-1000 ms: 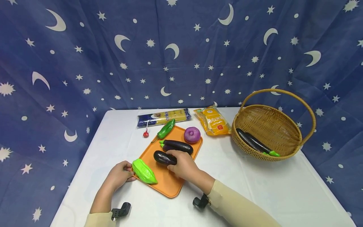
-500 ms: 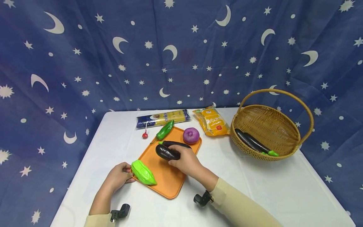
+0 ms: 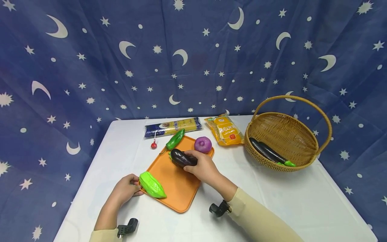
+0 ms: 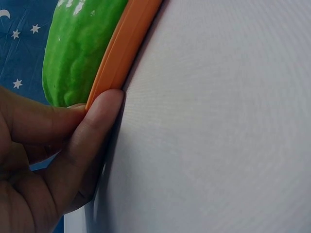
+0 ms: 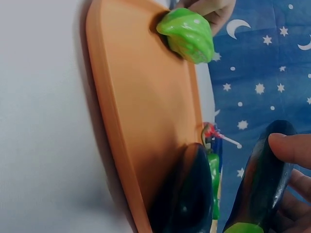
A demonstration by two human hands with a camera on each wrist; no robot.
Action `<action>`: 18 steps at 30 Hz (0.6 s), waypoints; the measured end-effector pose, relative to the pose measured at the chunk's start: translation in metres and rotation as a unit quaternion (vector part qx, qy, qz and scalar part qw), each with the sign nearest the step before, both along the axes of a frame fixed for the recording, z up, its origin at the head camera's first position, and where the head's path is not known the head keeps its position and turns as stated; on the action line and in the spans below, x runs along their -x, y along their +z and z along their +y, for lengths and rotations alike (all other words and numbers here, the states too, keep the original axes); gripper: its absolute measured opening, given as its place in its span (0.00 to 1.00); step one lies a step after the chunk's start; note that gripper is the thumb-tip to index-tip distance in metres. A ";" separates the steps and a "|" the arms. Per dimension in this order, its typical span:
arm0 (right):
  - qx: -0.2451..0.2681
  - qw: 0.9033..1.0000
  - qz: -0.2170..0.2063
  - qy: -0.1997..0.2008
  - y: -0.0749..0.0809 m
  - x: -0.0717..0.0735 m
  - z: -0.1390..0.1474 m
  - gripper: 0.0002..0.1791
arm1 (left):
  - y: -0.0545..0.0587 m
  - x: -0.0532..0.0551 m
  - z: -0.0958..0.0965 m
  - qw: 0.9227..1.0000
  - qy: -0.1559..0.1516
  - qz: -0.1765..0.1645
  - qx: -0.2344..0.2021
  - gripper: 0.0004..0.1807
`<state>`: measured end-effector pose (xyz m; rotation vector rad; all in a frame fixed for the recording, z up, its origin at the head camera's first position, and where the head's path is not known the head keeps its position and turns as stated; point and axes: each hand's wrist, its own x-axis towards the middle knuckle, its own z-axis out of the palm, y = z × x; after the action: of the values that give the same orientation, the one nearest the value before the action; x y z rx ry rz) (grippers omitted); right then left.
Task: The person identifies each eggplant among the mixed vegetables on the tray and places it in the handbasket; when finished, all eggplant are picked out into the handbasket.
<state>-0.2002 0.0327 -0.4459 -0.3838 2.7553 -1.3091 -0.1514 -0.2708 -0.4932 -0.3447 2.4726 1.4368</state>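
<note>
My right hand grips a dark purple eggplant above the orange tray. In the right wrist view the held eggplant is clear of the tray, its green cap at the bottom. Another eggplant lies on the tray there; from the head it is mostly hidden behind the held one. My left hand pinches the tray's left corner; in the left wrist view thumb and finger close on the orange rim. Beside those fingers sits a bright green ridged vegetable, perhaps a bitter melon.
On the tray's far end are a purple onion and a green pepper. Behind stand a spaghetti pack and an orange food bag; a red lollipop lies left. A wicker basket at right holds eggplants.
My right hand has lifted the eggplant off the tray and moved it slightly right and away from me. The left hand keeps its hold on the tray's corner.
</note>
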 end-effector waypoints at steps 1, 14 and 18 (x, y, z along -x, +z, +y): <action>0.002 1.000 0.000 -0.002 0.000 0.001 0.001 0.29 | 0.000 0.000 0.000 1.000 0.000 0.000 0.001 0.14; 0.011 1.000 -0.003 -0.017 0.005 0.008 0.018 0.31 | 0.001 0.000 0.000 1.000 -0.001 -0.002 0.000 0.14; 0.014 1.000 0.001 -0.025 0.008 0.009 0.022 0.30 | 0.002 -0.001 0.001 1.000 0.001 -0.003 0.003 0.14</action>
<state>-0.2090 0.0548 -0.4381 -0.3200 2.7692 -1.3599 -0.1507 -0.2695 -0.4916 -0.3538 2.4734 1.4262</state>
